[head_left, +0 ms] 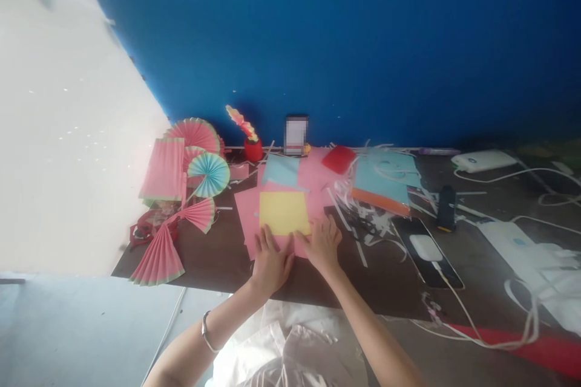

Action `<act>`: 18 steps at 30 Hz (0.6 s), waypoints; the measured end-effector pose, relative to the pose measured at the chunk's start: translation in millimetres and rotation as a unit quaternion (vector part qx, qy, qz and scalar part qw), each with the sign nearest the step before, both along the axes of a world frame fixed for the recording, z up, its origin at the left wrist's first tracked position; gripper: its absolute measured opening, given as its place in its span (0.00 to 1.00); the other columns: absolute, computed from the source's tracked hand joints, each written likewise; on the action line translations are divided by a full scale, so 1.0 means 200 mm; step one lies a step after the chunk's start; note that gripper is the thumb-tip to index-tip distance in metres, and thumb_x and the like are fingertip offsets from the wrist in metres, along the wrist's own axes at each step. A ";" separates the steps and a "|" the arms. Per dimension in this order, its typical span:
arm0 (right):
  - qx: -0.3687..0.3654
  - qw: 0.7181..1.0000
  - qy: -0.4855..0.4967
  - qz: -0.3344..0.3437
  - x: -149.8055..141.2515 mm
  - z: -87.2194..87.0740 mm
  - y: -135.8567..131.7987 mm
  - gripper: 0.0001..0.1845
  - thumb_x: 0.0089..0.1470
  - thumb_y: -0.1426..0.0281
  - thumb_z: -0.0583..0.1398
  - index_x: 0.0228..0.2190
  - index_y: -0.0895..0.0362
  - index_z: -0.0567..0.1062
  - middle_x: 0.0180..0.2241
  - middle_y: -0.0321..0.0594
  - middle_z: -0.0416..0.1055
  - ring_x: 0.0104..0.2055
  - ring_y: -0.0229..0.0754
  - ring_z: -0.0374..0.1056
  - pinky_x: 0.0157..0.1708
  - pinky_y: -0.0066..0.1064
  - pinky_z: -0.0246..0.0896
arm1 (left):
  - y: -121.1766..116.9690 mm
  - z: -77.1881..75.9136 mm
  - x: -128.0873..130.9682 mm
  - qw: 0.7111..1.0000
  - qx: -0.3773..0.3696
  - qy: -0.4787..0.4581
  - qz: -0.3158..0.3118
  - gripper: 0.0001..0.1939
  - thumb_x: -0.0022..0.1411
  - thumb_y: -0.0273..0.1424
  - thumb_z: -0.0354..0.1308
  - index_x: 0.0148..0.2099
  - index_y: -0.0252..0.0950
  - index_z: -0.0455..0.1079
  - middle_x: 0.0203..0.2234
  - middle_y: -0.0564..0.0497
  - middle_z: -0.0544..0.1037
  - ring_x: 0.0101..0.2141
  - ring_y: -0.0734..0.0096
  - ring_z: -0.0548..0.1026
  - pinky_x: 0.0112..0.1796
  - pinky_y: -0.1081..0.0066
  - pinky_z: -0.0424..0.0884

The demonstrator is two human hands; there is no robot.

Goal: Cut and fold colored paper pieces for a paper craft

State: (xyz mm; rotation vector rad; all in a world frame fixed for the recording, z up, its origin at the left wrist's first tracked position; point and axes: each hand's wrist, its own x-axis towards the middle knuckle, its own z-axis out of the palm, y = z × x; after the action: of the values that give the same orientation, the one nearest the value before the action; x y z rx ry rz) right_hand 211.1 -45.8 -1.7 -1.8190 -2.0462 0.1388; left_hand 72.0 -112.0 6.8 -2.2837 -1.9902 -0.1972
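A yellow sheet of paper (285,211) lies flat over pink paper (245,208) on the dark table. My left hand (272,261) rests at the yellow sheet's near edge, its fingers stretched out onto the lower left part. At the lower right corner, my right hand (323,245) touches the same edge with fingers apart and thumb pointing inward. Neither hand is closed around anything. Behind the yellow sheet lie a light blue piece of paper (281,170) and a red piece (338,159).
Pleated paper fans (158,257) crowd the table's left end, near a red pot (253,150). White paper strips (379,224) are scattered right of my hands. Beyond them are a phone (420,263) with a white case on it, a power strip (517,248) and cables. A blue wall (340,42) stands behind.
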 end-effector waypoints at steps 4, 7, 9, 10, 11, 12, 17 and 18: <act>-0.005 0.999 -0.001 -0.036 0.05 -0.03 -0.01 0.25 0.54 0.59 0.47 0.49 0.59 0.60 0.56 0.56 0.52 0.61 0.59 0.39 0.51 0.57 0.40 | 0.00 0.00 0.00 1.000 0.003 -0.009 -0.001 0.29 0.61 0.38 0.47 0.63 0.46 0.44 0.60 0.37 0.51 0.56 0.43 0.55 0.50 0.44 0.53; -0.006 0.999 0.000 -0.035 0.08 -0.04 -0.02 0.25 0.54 0.62 0.46 0.52 0.56 0.58 0.57 0.53 0.52 0.61 0.57 0.38 0.53 0.56 0.37 | -0.01 -0.01 -0.01 1.000 0.006 -0.014 0.014 0.30 0.61 0.38 0.46 0.63 0.40 0.45 0.60 0.36 0.51 0.57 0.45 0.54 0.52 0.45 0.51; -0.004 1.000 -0.003 -0.031 0.08 -0.04 -0.02 0.25 0.55 0.63 0.46 0.53 0.55 0.58 0.58 0.51 0.52 0.62 0.56 0.37 0.54 0.55 0.37 | -0.02 -0.02 -0.04 1.000 0.005 -0.017 0.020 0.30 0.62 0.38 0.44 0.63 0.33 0.46 0.59 0.35 0.52 0.58 0.49 0.53 0.53 0.47 0.49; -0.003 1.000 -0.004 -0.031 0.08 -0.04 -0.02 0.25 0.55 0.64 0.46 0.54 0.54 0.58 0.58 0.50 0.51 0.62 0.56 0.37 0.54 0.55 0.37 | -0.03 -0.02 -0.06 1.000 0.003 -0.018 0.019 0.29 0.62 0.37 0.42 0.63 0.31 0.45 0.59 0.36 0.53 0.58 0.51 0.52 0.54 0.48 0.49; -0.005 1.000 -0.004 -0.030 0.08 -0.04 -0.02 0.25 0.55 0.64 0.46 0.54 0.53 0.58 0.58 0.49 0.51 0.62 0.56 0.37 0.55 0.55 0.37 | -0.04 -0.02 -0.09 1.000 0.001 -0.018 0.017 0.29 0.63 0.36 0.40 0.63 0.30 0.45 0.59 0.37 0.53 0.59 0.54 0.52 0.55 0.48 0.48; -0.009 1.000 -0.004 -0.029 0.08 -0.04 -0.02 0.25 0.55 0.65 0.46 0.54 0.52 0.57 0.58 0.48 0.51 0.62 0.56 0.37 0.55 0.55 0.37 | -0.04 -0.02 -0.12 1.000 0.000 -0.017 0.016 0.28 0.63 0.35 0.39 0.63 0.31 0.44 0.59 0.39 0.54 0.59 0.55 0.52 0.55 0.48 0.48; -0.041 0.999 -0.006 -0.028 0.07 -0.03 -0.02 0.25 0.55 0.65 0.45 0.54 0.53 0.58 0.59 0.48 0.50 0.62 0.56 0.37 0.54 0.55 0.39 | -0.07 -0.02 -0.29 0.997 0.007 -0.003 0.075 0.25 0.62 0.34 0.41 0.61 0.36 0.52 0.59 0.45 0.55 0.59 0.50 0.49 0.54 0.43 0.46; -0.041 0.999 -0.003 -0.028 0.07 -0.03 -0.02 0.25 0.55 0.65 0.45 0.54 0.53 0.58 0.59 0.48 0.50 0.62 0.56 0.37 0.54 0.55 0.39 | -0.07 -0.01 -0.32 0.996 0.010 -0.002 0.085 0.25 0.62 0.34 0.41 0.60 0.35 0.53 0.59 0.45 0.55 0.59 0.48 0.48 0.54 0.44 0.47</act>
State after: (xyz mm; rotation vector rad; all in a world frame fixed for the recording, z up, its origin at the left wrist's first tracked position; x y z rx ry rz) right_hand 225.4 -49.2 -6.7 -1.9259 -2.0201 0.2044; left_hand 8.7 -126.9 4.4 -2.0899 -2.1601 -0.2052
